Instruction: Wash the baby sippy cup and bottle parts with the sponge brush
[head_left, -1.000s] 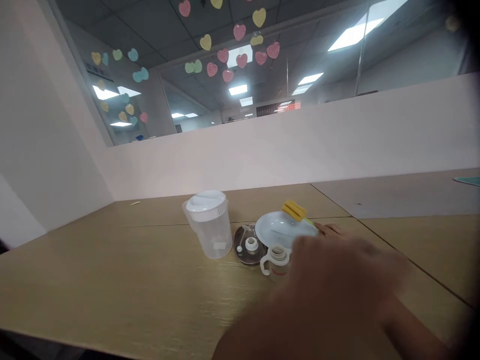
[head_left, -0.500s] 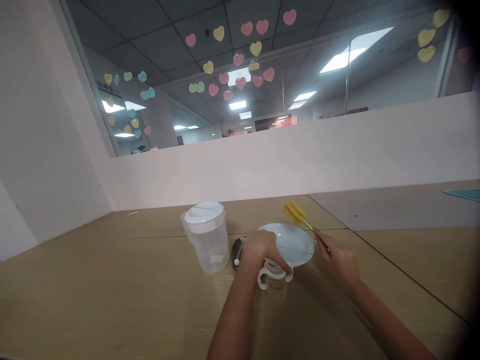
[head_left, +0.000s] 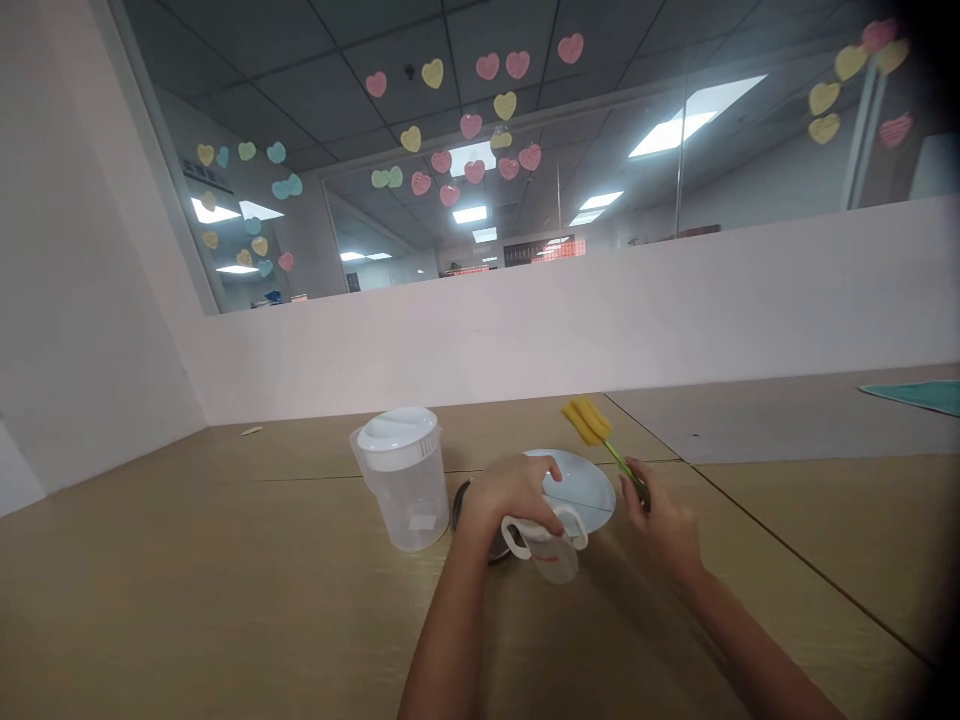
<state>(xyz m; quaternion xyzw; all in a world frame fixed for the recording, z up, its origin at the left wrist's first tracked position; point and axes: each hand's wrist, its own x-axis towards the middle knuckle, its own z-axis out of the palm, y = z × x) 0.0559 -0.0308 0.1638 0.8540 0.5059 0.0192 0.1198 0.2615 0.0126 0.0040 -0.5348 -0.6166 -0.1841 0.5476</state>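
My left hand (head_left: 514, 490) grips a clear baby bottle (head_left: 556, 562) with two white side handles from above. The bottle is tilted, and the hand hides part of its top. My right hand (head_left: 664, 535) is closed on the green handle of a bottle brush (head_left: 589, 422), whose yellow sponge head points up and to the left, away from the bottle. Between and behind the hands lies a white plate (head_left: 589, 488), partly covered by my left hand. Under my left wrist a dark round thing (head_left: 498, 549) shows in part; its kind is hidden.
A translucent pitcher (head_left: 412, 500) with a white lid stands left of my left hand. Behind the wooden table (head_left: 225, 590) runs a low white wall (head_left: 450, 340) below a window. A teal cloth or mat (head_left: 919, 393) lies at the far right.
My left hand has taken the bottle from upright to tilted, its base swinging rightward. The brush is held more upright in my right hand. The view has shifted slightly.
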